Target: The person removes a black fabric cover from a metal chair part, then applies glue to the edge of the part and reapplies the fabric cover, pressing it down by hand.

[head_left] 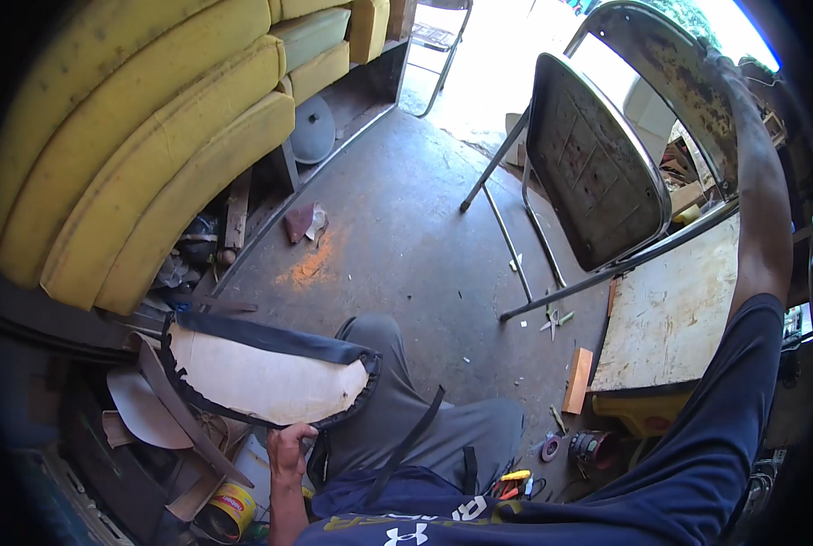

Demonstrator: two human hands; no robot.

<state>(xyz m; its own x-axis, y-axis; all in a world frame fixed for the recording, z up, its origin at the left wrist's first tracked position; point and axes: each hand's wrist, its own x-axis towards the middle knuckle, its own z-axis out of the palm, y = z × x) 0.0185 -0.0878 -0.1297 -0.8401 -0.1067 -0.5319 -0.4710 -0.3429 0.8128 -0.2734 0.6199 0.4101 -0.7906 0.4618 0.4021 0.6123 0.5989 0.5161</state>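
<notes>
Curved panel (261,371): lying partly over the person's left leg (375,428), long axis running left to right and dipping slightly rightward, bare pale board facing up, wrinkled black covering wrapping its edge. Left hand (292,448): clamping the panel's near edge, fingers curling. Right hand (720,65): touching the rusted backrest of a metal chair (596,164); finger closure cannot be told. Foam slabs (183,173): stacking up, yellow, thick, smooth-faced.
</notes>
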